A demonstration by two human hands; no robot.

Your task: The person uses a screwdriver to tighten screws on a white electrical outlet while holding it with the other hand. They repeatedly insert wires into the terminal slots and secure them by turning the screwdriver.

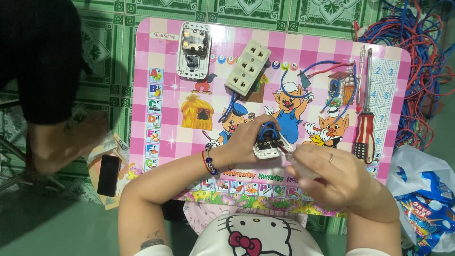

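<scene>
A: Nearest to us, the right hand (337, 176) is curled around a clear-handled screwdriver (297, 163), fingers pressed shut on the grip. Its shaft runs up and left, tip meeting the white switch module (271, 146).

B: And the module itself?

A: It sits just left of the right hand, touching the tip. The left hand (246, 137) cups it from the far-left side, fingers pinching its edge, holding it down on the pink checkered tabletop (156, 47). So the screwdriver's long axis points straight from our right hand to the module; the right hand is the working one, the left just clamps.

B: Wiring?

A: Blue wires (268, 127) loop out of the module's top, thin and flexible, insulation glossy. Module is hard white plastic, roughly square.

B: Anything beyond it?

A: Right of the module, a red-and-black screwdriver (365, 135) lies lengthwise, away from us. Farther up, a white triple socket (247, 68), tilted, and left of that a white breaker unit (193, 50), both rigid plastic. Far right of the module, off the tabletop, a tangle of red and blue cable (417, 52).
</scene>
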